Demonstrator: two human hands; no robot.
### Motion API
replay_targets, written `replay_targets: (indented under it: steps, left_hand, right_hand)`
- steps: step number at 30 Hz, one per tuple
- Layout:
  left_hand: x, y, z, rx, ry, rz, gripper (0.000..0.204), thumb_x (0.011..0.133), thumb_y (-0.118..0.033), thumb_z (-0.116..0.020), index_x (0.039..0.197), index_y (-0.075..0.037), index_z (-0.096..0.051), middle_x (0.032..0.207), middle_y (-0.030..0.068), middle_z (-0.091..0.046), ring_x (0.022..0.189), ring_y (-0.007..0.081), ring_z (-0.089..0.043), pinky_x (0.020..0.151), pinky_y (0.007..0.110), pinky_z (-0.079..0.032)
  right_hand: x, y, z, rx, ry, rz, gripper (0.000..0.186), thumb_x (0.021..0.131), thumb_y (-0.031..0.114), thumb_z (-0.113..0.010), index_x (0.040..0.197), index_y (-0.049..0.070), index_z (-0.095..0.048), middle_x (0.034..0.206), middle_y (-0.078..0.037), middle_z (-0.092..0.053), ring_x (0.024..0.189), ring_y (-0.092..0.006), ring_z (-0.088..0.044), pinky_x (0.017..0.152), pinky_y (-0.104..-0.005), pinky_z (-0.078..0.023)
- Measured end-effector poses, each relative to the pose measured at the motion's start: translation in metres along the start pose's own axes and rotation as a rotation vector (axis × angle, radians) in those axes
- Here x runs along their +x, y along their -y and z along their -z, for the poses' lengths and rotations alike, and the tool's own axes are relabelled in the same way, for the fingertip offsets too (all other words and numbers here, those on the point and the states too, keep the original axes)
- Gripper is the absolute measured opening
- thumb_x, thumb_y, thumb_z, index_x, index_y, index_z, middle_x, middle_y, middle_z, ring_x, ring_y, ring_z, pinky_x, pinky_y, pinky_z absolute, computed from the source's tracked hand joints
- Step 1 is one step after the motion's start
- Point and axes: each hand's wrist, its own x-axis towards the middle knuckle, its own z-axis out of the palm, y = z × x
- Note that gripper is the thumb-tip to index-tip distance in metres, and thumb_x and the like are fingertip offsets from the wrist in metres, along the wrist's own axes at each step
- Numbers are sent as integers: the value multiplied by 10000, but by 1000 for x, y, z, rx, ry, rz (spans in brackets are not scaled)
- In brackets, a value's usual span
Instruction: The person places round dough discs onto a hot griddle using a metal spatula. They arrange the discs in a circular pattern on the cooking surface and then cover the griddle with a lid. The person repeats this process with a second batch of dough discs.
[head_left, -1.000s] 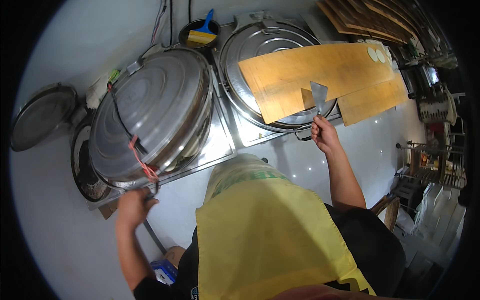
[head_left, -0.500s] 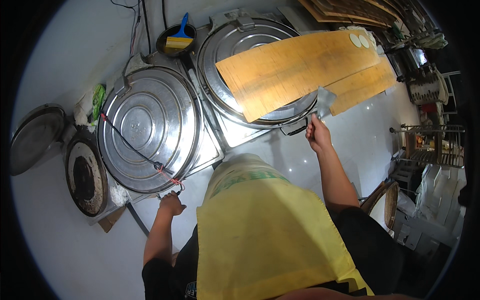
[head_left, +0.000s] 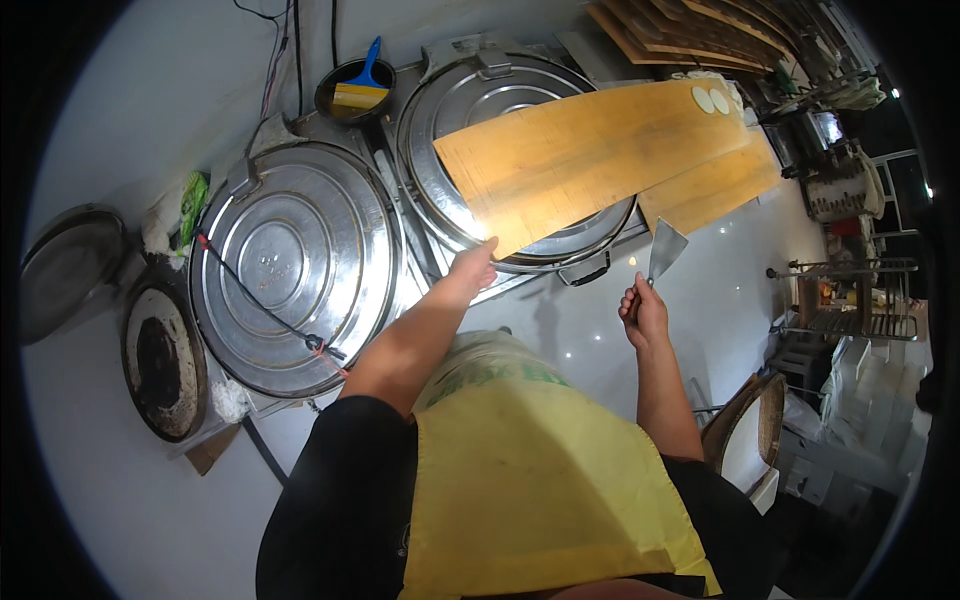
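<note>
My left hand [head_left: 473, 271] is at the near left corner of a long wooden board [head_left: 570, 150], thumb on top and fingers closed at the edge. The board lies across the round metal lid [head_left: 425, 165] of the right-hand griddle. Two pale round dough pieces [head_left: 711, 100] rest at its far right end. My right hand [head_left: 645, 313] is wrapped round the handle of a metal scraper [head_left: 667, 246], its flat blade pointing up, apart from the board. To the left, a second griddle lid [head_left: 270, 250] is down, a black rod [head_left: 260, 288] lying across it.
A black pot [head_left: 352, 112] with a blue-handled brush [head_left: 370, 68] stands behind the lids. At the far left is an open griddle [head_left: 165, 360] with a dark plate. Another board [head_left: 710, 185] lies beside the first. Stacked boards [head_left: 690, 35] and a metal rack [head_left: 860, 300] are at right.
My left hand has left the front edge of the left lid and moved up and right to the board's corner. My right hand with the scraper has drawn back toward me.
</note>
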Motion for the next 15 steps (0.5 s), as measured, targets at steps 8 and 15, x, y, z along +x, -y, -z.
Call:
replay_targets:
  steps: [8,15]
  left_hand:
    - [-13,-15,-50,-83,16,39,426,970,-460,-619,1048,-43,-579,858,107,-684,577,149,-614,508,229,-535]
    - [-91,-32,-52,-63,13,-415,270,1003,-255,-608,795,-94,-546,527,-47,-396,432,77,-304,424,267,-222]
  right_hand:
    - [64,16,22,162,34,120,201,991,228,-623,907,83,-511,771,-62,-562,681,-187,-597,611,-309,-523]
    - [187,63,19,263,-65,222,325,981,284,-625,762,72,-513,697,-57,-557,579,-169,-578,524,-277,-522]
